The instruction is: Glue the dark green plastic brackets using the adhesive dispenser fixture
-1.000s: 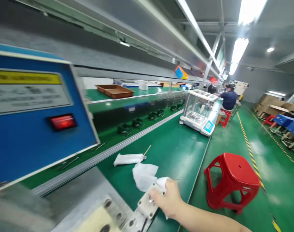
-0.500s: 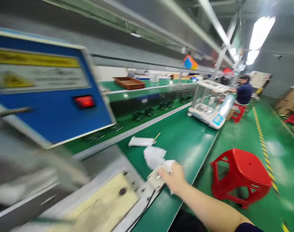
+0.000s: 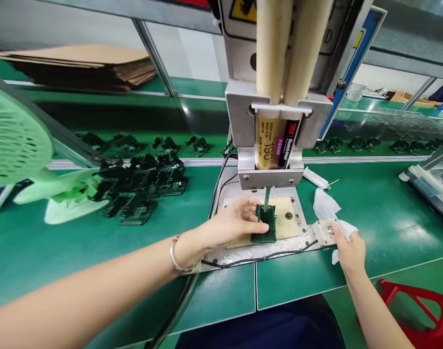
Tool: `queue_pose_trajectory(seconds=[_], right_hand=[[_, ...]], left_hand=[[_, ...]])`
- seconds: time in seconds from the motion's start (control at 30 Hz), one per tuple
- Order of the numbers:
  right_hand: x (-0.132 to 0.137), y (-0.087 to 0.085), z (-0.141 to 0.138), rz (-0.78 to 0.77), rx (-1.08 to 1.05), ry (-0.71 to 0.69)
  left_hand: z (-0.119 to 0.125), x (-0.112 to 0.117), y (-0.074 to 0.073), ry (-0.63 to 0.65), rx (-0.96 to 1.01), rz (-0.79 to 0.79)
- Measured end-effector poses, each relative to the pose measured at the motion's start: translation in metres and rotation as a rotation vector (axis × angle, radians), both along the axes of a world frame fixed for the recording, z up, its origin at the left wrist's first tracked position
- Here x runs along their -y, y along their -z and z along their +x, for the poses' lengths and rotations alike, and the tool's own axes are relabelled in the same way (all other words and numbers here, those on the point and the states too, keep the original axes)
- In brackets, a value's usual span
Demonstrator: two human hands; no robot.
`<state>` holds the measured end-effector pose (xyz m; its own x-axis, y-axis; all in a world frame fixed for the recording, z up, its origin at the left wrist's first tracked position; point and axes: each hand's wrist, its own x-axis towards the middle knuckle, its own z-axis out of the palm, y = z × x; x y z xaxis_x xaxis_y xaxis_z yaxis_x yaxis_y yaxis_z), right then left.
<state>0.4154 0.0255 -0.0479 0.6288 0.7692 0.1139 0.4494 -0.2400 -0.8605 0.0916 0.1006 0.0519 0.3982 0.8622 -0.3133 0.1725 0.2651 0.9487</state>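
My left hand (image 3: 233, 223) grips a small dark green plastic part (image 3: 267, 228), thumb in front and fingers behind. The part stands on the cream base plate (image 3: 287, 220) of a glue dispenser, beneath its thin mixing nozzle (image 3: 267, 198). The nozzle tip is at the part's top; whether they touch I cannot tell. Above it sits a two-barrel glue cartridge (image 3: 275, 140) in a metal holder (image 3: 239, 116). My right hand (image 3: 352, 249) is closed on a white tissue (image 3: 348, 229), its thumb at the round metal button (image 3: 330, 230) of the dispenser's side block.
Many dark plastic parts (image 3: 144, 182) are piled left on the green bench, beside a light green fan (image 3: 17, 135). Others (image 3: 355, 144) line the belt behind. A crumpled tissue (image 3: 325, 204) and a white tube (image 3: 316, 178) lie right; a scale (image 3: 432, 179) and red stool (image 3: 425, 310) are further right.
The view has swung left from the aisle to the dispenser. My left hand and the green part now show beneath the nozzle. My right hand stays at the button block with the tissue.
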Motion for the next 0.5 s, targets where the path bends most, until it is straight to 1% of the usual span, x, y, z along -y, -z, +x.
queue_pose_trajectory(seconds=[0.17, 0.27, 0.33, 0.4, 0.43, 0.5], right_hand=[[-0.002, -0.001, -0.002, 0.023, -0.026, 0.003], [-0.001, -0.002, -0.001, 0.006, -0.037, -0.005], [0.000, -0.003, -0.001, -0.012, -0.034, 0.000], [0.001, -0.005, -0.002, -0.026, -0.044, 0.001], [0.000, -0.005, -0.002, -0.027, -0.059, -0.002], [-0.001, -0.007, -0.005, -0.022, -0.098, -0.019]], left_hand=[[-0.002, 0.000, 0.014, -0.034, -0.138, 0.222], [0.000, 0.002, 0.016, -0.014, -0.194, 0.275], [-0.003, 0.004, 0.013, 0.009, -0.290, 0.330], [-0.013, 0.009, 0.007, 0.005, -0.446, 0.448], [-0.022, 0.014, 0.003, -0.016, -0.533, 0.512], [-0.043, 0.025, -0.005, -0.099, -0.666, 0.600]])
